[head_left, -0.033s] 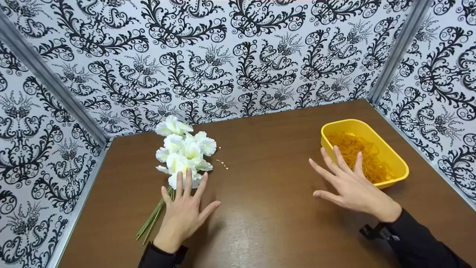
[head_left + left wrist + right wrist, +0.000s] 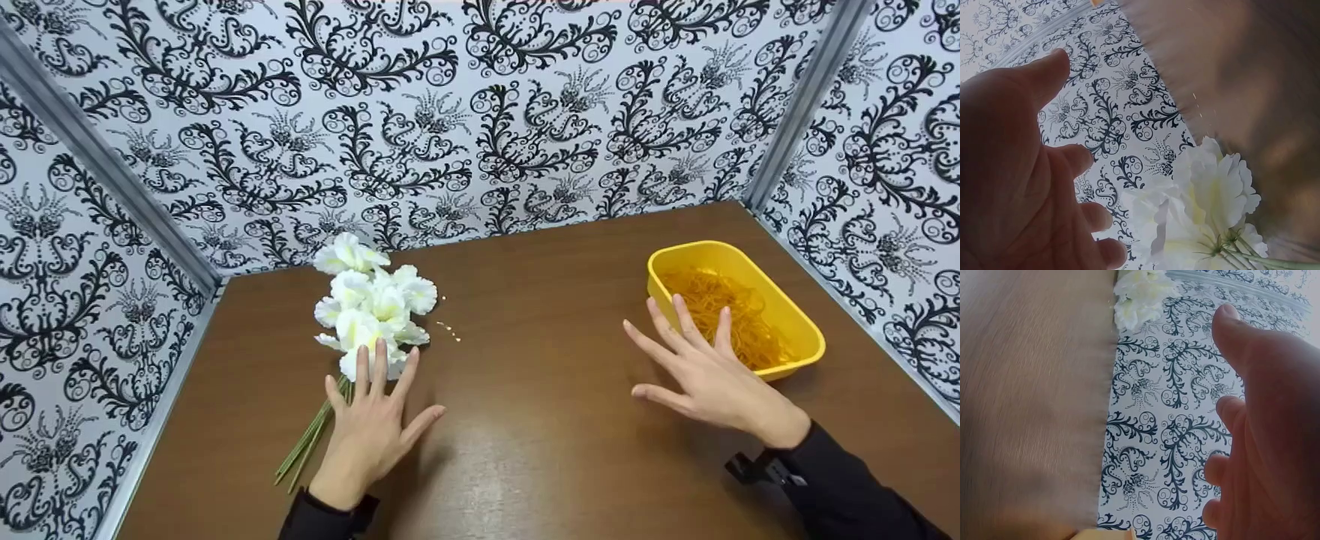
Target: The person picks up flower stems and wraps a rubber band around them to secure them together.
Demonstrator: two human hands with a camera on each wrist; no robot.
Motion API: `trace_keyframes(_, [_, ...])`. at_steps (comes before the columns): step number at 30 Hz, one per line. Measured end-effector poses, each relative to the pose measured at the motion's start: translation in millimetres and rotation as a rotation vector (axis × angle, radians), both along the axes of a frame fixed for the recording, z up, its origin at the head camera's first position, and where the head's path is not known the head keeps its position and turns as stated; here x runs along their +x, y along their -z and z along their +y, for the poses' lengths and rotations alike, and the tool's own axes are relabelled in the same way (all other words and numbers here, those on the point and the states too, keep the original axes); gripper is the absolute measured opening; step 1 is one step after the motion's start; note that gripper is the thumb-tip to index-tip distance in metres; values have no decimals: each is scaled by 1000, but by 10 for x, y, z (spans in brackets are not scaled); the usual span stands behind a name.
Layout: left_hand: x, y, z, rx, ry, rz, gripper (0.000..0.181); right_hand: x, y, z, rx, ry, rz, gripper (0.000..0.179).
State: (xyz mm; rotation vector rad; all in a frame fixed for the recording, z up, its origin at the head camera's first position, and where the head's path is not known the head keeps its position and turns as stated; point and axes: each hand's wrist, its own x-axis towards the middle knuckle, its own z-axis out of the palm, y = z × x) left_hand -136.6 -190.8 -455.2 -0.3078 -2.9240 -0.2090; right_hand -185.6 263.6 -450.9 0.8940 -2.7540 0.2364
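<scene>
My left fingers (image 2: 379, 367) are straight and spread, holding nothing; their tips reach the lowest bloom of the flowers (image 2: 367, 307), with the left hand (image 2: 371, 431) over the counter (image 2: 540, 420) beside the green stems (image 2: 311, 439). Whether the tips actually touch the petals I cannot tell from the head view. The left wrist view shows what the head view hides: my palm from below, fingers (image 2: 1055, 73) loosely extended and empty, with the flowers (image 2: 1207, 197) close beside them.

My right fingers (image 2: 679, 322) are likewise splayed and empty, the right hand (image 2: 705, 379) just beside the near wall of the yellow tub (image 2: 802, 330). Only the head view shows the tub's tangle of rubber bands (image 2: 731, 311). The right wrist view catches just a sliver of yellow at its bottom edge, my relaxed fingers (image 2: 1230, 326), and the flowers (image 2: 1140, 295) far across the counter.
</scene>
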Motion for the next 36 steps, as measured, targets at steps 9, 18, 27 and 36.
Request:
trace_keyframes(9, [70, -108, -228, -10, 4, 19, 96, 76, 23, 9, -53, -32, -26, 84])
trace_keyframes(18, [120, -193, -990, 42, -143, -322, 111, 171, 135, 71, -159, -128, -47, 88])
trace_keyframes(27, [-238, -113, -1076, 115, -103, -585, 114, 153, 308, 62, -356, -83, -348, 88])
trace_keyframes(36, [-515, -5, -922, 130, -117, -544, 63, 120, 442, -29, -280, -36, -616, 88])
